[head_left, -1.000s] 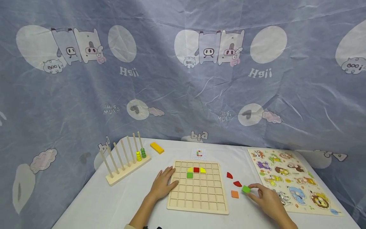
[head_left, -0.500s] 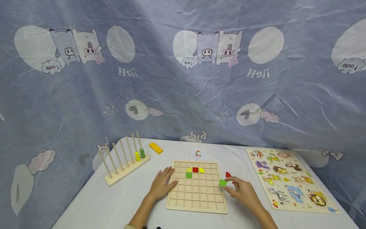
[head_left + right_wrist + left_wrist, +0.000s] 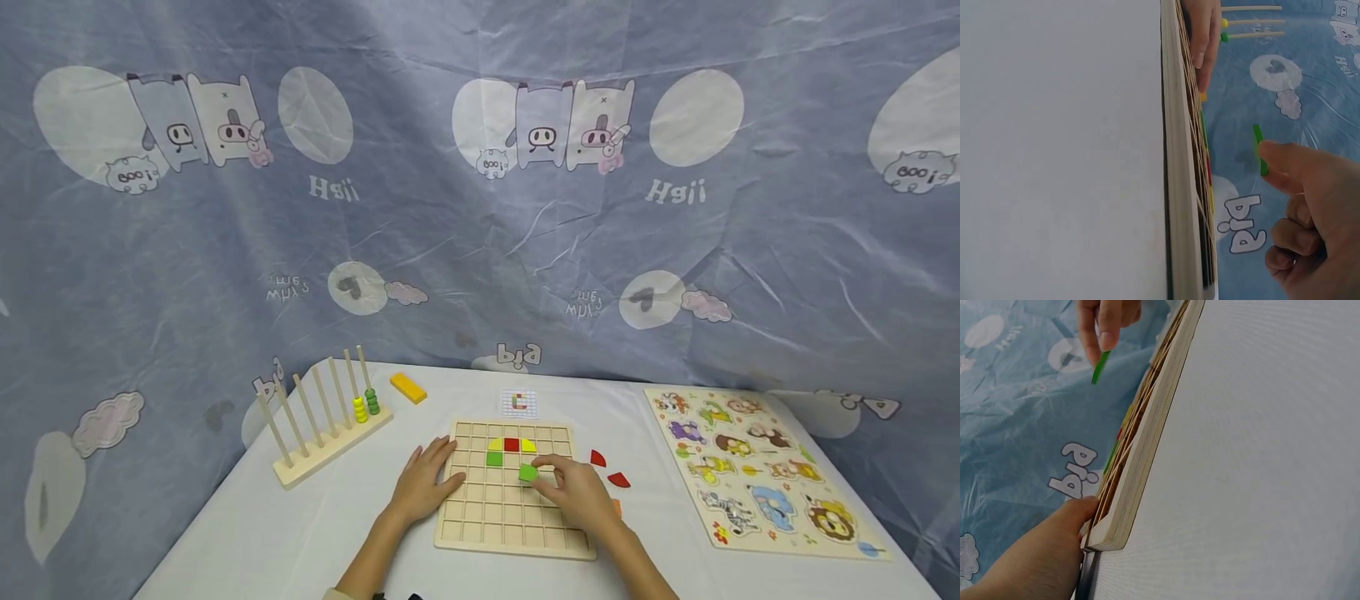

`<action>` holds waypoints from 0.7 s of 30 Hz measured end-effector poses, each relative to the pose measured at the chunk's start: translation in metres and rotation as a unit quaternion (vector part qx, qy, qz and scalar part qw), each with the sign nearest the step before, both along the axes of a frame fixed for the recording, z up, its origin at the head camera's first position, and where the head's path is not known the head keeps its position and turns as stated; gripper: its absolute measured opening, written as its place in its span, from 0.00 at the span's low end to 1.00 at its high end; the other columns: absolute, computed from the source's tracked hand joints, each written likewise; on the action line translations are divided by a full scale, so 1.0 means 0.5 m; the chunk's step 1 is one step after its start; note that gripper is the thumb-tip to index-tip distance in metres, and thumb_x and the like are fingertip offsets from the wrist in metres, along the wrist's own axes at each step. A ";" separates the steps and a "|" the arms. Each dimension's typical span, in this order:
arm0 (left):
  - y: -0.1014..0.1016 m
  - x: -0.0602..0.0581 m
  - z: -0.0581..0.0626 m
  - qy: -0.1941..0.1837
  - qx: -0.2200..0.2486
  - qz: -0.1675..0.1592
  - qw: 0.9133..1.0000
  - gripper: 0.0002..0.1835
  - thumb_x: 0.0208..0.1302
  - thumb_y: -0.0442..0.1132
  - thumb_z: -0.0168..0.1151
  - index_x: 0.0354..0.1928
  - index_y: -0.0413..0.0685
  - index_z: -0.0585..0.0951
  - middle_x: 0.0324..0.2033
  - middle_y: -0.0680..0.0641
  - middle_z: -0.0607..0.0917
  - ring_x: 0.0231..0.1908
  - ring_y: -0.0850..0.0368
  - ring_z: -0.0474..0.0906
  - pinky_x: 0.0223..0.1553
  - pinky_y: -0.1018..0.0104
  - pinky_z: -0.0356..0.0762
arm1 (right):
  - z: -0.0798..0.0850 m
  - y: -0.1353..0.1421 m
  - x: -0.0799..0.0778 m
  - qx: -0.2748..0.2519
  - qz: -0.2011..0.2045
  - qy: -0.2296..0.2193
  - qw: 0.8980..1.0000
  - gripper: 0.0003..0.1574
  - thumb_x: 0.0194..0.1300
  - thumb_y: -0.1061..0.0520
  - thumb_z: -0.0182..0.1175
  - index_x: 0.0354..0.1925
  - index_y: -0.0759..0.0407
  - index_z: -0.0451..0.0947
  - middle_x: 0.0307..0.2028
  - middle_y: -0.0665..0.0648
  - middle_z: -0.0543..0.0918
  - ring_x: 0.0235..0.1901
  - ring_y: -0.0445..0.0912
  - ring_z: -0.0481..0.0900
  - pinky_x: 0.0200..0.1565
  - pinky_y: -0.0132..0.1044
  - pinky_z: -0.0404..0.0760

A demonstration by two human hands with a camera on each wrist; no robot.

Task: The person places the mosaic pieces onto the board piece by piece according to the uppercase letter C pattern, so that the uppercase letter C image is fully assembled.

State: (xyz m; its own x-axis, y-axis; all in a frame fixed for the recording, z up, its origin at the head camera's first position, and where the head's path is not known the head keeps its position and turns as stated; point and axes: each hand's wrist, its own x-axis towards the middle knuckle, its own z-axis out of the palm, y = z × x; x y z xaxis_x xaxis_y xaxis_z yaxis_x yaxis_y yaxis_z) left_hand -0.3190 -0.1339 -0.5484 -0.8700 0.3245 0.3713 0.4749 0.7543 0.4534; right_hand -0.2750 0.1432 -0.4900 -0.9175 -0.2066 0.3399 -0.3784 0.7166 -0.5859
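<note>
A green square tile [image 3: 528, 472] is pinched between the thumb and fingertips of my right hand [image 3: 577, 493], above the wooden grid board [image 3: 517, 537]. In the right wrist view the tile [image 3: 1260, 150] appears edge-on, apart from the board. My left hand [image 3: 422, 485] rests on the board's left edge, its fingers relaxed; the left wrist view shows its thumb over the rim. Set in the grid are a red square [image 3: 512, 445] with a yellow piece [image 3: 528, 446] on either side, and a green square [image 3: 494, 458] below the left yellow one.
Right of the board lie two red quarter-round pieces [image 3: 618, 480] and a partly hidden orange tile [image 3: 617, 507]. A small pattern card [image 3: 519, 404] is behind it. At left stand a peg rack [image 3: 333, 450] and a yellow block [image 3: 408, 387]; an animal puzzle [image 3: 757, 475] lies far right.
My right hand has carried the green tile leftward from beside the loose pieces to over the board. My left hand stays at the board's edge.
</note>
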 end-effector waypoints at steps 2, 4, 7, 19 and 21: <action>0.000 0.000 0.000 0.002 0.001 0.001 1.000 0.33 0.63 0.57 0.53 0.63 0.43 0.68 0.63 0.41 0.67 0.65 0.45 0.58 0.65 0.46 0.47 | -0.003 -0.013 -0.007 0.007 0.005 0.003 1.000 0.17 0.53 0.48 0.68 0.42 0.49 0.81 0.10 0.42 0.56 0.12 0.34 0.49 0.14 0.25 0.49; 0.000 0.000 0.001 0.001 0.001 0.001 1.000 0.33 0.63 0.57 0.53 0.63 0.44 0.68 0.63 0.42 0.67 0.65 0.46 0.58 0.65 0.46 0.47 | -0.005 -0.025 -0.014 0.014 0.012 0.006 1.000 0.17 0.54 0.48 0.67 0.43 0.50 0.81 0.10 0.42 0.56 0.12 0.34 0.49 0.14 0.26 0.49; -0.001 -0.001 0.001 0.002 0.000 0.001 1.000 0.33 0.63 0.57 0.52 0.63 0.43 0.68 0.63 0.42 0.67 0.65 0.45 0.58 0.65 0.46 0.47 | -0.008 -0.045 -0.024 0.018 0.022 0.009 1.000 0.18 0.54 0.47 0.66 0.43 0.52 0.81 0.10 0.42 0.56 0.12 0.34 0.49 0.14 0.26 0.50; -0.002 0.001 -0.002 0.012 0.001 0.001 1.000 0.33 0.63 0.58 0.52 0.63 0.44 0.69 0.63 0.42 0.67 0.64 0.46 0.59 0.65 0.46 0.49 | -0.032 -0.085 -0.049 0.048 0.035 0.011 0.998 0.16 0.53 0.48 0.67 0.41 0.51 0.82 0.10 0.42 0.60 0.12 0.35 0.54 0.14 0.27 0.55; -0.002 0.002 0.001 0.005 0.000 0.000 1.000 0.33 0.63 0.58 0.52 0.63 0.44 0.68 0.63 0.42 0.67 0.65 0.47 0.58 0.65 0.47 0.48 | -0.033 -0.086 -0.050 0.050 0.034 0.008 0.998 0.16 0.53 0.49 0.67 0.41 0.51 0.82 0.10 0.42 0.61 0.12 0.35 0.55 0.14 0.28 0.55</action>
State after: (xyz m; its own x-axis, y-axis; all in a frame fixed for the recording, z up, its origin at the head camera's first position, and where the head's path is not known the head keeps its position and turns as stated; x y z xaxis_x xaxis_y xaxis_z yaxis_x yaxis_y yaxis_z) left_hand -0.3181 -0.1351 -0.5480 -0.8661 0.3238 0.3810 0.4794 0.7542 0.4488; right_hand -0.3000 0.1001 -0.5067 -0.8944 -0.3021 0.3297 -0.4376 0.7430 -0.5063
